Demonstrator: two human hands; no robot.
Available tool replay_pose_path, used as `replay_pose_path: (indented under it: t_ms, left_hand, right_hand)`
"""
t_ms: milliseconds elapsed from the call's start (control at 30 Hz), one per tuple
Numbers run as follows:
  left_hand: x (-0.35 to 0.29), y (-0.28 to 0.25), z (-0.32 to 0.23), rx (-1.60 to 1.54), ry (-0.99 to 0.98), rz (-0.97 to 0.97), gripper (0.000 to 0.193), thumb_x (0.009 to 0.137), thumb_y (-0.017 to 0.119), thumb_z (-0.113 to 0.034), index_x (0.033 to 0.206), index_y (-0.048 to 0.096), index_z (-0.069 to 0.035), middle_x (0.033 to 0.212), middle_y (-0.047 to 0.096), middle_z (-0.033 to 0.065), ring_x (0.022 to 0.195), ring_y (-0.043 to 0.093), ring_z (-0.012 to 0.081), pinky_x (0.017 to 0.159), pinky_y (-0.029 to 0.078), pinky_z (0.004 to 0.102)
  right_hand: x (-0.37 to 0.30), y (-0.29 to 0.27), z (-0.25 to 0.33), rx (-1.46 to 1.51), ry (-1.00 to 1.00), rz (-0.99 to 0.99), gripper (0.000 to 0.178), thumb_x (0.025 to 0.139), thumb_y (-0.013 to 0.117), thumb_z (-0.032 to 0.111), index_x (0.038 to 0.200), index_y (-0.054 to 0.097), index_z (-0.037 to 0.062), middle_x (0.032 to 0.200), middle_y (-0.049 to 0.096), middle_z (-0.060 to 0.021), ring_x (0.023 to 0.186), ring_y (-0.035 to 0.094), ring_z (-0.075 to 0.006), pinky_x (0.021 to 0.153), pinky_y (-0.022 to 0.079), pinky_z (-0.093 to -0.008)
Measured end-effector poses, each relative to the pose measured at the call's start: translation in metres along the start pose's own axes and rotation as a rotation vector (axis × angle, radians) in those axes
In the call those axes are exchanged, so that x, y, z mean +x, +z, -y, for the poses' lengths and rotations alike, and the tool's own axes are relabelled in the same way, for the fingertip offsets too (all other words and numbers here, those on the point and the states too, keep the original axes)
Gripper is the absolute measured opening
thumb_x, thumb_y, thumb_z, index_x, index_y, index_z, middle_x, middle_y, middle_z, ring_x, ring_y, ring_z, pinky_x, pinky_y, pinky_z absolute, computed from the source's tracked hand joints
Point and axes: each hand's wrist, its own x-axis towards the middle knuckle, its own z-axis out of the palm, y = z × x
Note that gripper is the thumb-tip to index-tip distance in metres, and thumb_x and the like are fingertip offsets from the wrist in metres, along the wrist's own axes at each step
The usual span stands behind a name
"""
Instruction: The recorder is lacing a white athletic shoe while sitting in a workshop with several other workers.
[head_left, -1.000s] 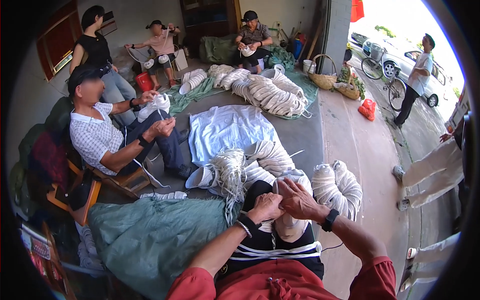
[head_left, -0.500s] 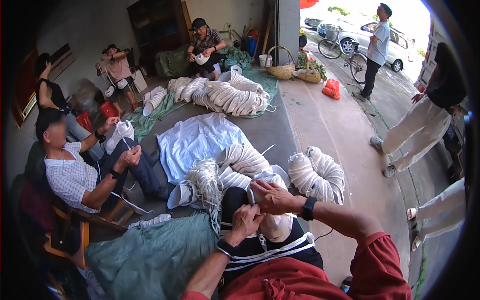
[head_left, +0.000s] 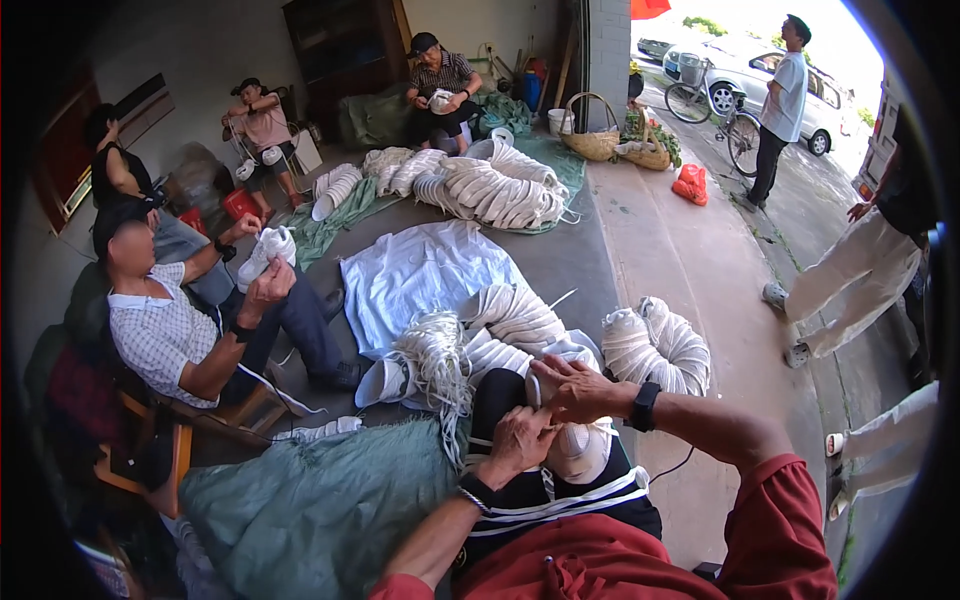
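Observation:
A white shoe upper (head_left: 583,455) lies on my dark-trousered lap, its rounded toe toward me. My left hand (head_left: 520,443) is closed at its left side, thumb and fingers pinched together near the opening. My right hand (head_left: 583,391) reaches over the far part, its fingers bent around the upper; the fingertips are partly hidden. Whether a lace end is between my fingers does not show. Long white shoelaces (head_left: 560,513) run across my thighs below the upper. Just beyond my left knee hangs a thick bunch of white laces (head_left: 437,362).
Nested rows of white shoe uppers (head_left: 512,318) lie ahead, with a ring-shaped stack (head_left: 656,345) to the right. A pale sheet (head_left: 425,270) and a green tarp (head_left: 320,500) cover floor areas. A seated co-worker (head_left: 170,330) at left holds a white shoe (head_left: 268,256). Others sit or stand farther off.
The whole view has shifted, so the scene sits farther right. My right hand's fingers are more stretched over the upper. The left co-worker's far hand has moved beside the shoe.

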Motion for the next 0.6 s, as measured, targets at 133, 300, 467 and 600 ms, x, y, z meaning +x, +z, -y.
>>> replay_pose_path:
  t_ms: [133,300,467,600]
  left_hand:
    - [0.000,-0.001,-0.004,0.025,0.002,-0.007,0.020,0.072,0.064,-0.019,0.086,0.058,-0.006,0.069,0.056,0.0154,0.067,0.055,0.0328,0.062,0.046,0.0418]
    - [0.000,-0.004,-0.003,0.010,-0.001,0.007,0.020,0.072,0.064,-0.019,0.085,0.058,-0.006,0.071,0.057,0.0148,0.069,0.056,0.0320,0.062,0.046,0.0416]
    - [-0.001,-0.011,-0.006,0.010,-0.052,0.054,0.021,0.071,0.064,-0.021,0.084,0.058,-0.006,0.074,0.058,0.0139,0.073,0.057,0.0311,0.064,0.047,0.0414]
    - [0.000,-0.012,-0.009,-0.019,-0.065,0.074,0.022,0.071,0.064,-0.023,0.083,0.056,-0.006,0.076,0.058,0.0131,0.075,0.058,0.0312,0.067,0.047,0.0414]
  right_hand:
    - [0.004,0.000,0.001,-0.042,0.025,0.050,0.021,0.068,0.068,0.028,0.089,0.070,0.0322,0.144,0.018,-0.0167,0.132,0.012,-0.0400,0.097,0.024,-0.0517]
    - [0.010,0.001,-0.001,-0.056,0.044,0.082,0.020,0.069,0.068,0.026,0.089,0.071,0.0255,0.142,0.022,-0.0179,0.131,0.012,-0.0393,0.094,0.026,-0.0519]
    - [0.010,0.007,0.005,-0.120,0.055,-0.023,0.027,0.073,0.062,0.018,0.095,0.065,0.0030,0.136,0.027,-0.0237,0.128,0.018,-0.0415,0.092,0.029,-0.0519]
    - [0.010,0.002,-0.004,-0.002,0.079,-0.313,0.018,0.077,0.054,0.009,0.086,0.054,-0.0065,0.129,0.029,-0.0288,0.122,0.028,-0.0436,0.095,0.030,-0.0506]
